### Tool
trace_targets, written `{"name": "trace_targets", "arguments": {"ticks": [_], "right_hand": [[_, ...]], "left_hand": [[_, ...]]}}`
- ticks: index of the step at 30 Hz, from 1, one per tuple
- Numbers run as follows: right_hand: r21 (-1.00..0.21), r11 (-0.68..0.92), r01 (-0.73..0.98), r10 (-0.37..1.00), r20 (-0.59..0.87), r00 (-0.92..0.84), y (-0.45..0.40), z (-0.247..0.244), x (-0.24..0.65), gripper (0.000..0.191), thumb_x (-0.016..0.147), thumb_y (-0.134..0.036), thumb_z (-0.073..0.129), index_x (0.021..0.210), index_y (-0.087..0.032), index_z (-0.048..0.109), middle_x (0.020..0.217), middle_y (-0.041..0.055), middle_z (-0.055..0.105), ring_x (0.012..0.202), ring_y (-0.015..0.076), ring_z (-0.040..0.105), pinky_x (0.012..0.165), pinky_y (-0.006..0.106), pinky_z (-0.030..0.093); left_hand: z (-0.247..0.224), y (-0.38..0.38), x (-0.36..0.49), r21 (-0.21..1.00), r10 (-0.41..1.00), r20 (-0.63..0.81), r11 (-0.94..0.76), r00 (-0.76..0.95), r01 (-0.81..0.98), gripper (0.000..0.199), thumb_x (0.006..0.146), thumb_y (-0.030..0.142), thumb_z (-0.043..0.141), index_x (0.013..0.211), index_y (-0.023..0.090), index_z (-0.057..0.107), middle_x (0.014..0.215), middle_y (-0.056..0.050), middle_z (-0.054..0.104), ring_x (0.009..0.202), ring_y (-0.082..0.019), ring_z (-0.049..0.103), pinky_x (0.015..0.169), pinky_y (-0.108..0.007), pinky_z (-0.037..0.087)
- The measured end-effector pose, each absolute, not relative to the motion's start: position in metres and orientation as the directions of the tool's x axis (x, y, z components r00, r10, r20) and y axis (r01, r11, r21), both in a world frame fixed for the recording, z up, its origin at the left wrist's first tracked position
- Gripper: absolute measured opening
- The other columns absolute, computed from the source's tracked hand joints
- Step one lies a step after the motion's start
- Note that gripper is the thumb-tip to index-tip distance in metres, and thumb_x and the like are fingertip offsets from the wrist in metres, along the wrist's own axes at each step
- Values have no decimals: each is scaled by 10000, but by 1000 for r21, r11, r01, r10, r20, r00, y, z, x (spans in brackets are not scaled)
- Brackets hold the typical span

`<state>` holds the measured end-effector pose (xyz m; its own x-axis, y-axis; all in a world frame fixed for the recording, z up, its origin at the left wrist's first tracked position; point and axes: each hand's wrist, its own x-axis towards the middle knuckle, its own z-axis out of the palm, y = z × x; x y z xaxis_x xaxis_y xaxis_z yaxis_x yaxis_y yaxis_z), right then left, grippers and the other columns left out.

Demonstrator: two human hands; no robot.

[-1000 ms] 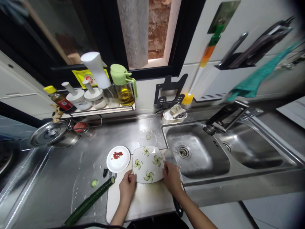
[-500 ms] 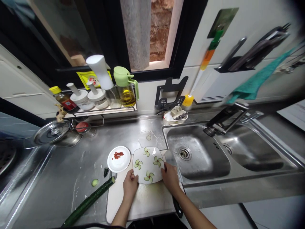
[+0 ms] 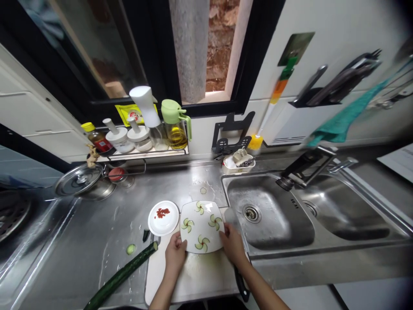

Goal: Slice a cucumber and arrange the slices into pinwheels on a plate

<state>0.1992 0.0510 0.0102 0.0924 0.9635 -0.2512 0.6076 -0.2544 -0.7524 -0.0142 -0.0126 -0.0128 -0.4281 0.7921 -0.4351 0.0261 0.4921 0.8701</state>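
Note:
A white square plate (image 3: 200, 227) with rounded corners is gripped at its lower left edge by my left hand (image 3: 176, 254) and at its right edge by my right hand (image 3: 232, 243). Several pinwheels of thin cucumber slices (image 3: 202, 243) with red centres are laid out on it. Under it is a white cutting board (image 3: 193, 275). A knife (image 3: 240, 284) with a black handle lies at the board's right side, partly hidden by my right arm. Left of the plate stands a small white dish (image 3: 163, 218) with red bits (image 3: 161, 212) on it.
A cut cucumber (image 3: 122, 275) lies at the left, its end on the board. A cucumber slice (image 3: 130, 249) and a dark green piece (image 3: 146, 234) are nearby. The double sink (image 3: 271, 215) is at the right. Behind are a lidded pot (image 3: 82, 181) and a seasoning shelf (image 3: 148, 153).
The view has shifted slightly, so everything appears a little lower and mostly further right. Both hands keep their hold on the plate, which stays over the board.

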Motion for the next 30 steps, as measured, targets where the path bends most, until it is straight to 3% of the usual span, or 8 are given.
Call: {"name": "trace_targets", "arguments": {"ticks": [6,10,14,22,30], "right_hand": [[-889,-321,325,946,-316,68,48,18,195,230,599,-316,574,799,-220,519,636,-24,545,616,177,522,598,289,408],[-929,-366,45,928,-368,-63,41,35,190,304,584,-313,627,846,-235,492,782,9,615,757,208,583,684,311,454],[-876,-462,-142,883,-438,-171,33,51,184,376,601,-305,650,913,-254,447,892,22,641,826,225,610,707,331,465],[-806,-552,-215,834,-524,-173,28,55,175,460,583,-269,643,990,-260,429,958,26,645,870,236,621,703,339,485],[-822,-511,-252,858,-470,-209,26,61,170,529,590,-213,600,1105,-247,483,1018,41,659,999,260,602,808,380,486]], "left_hand": [[7,-25,-19,888,797,-437,457,-418,-58,531,624,444,681,1060,147,623,501,63,502,474,-112,484,515,-220,384],[24,-32,-21,886,792,-457,445,-404,-129,544,597,450,707,1040,150,612,499,72,497,469,-102,466,515,-213,367],[44,-37,-21,879,782,-477,429,-400,-210,541,562,449,733,1000,156,612,468,76,487,468,-108,480,514,-212,371],[63,-37,-20,849,765,-523,427,-375,-312,554,516,451,760,967,159,624,491,49,549,489,-121,515,548,-233,421],[51,-41,-25,867,789,-498,443,-359,-230,563,568,499,714,1007,161,617,485,64,521,477,-107,486,518,-216,389]]}}
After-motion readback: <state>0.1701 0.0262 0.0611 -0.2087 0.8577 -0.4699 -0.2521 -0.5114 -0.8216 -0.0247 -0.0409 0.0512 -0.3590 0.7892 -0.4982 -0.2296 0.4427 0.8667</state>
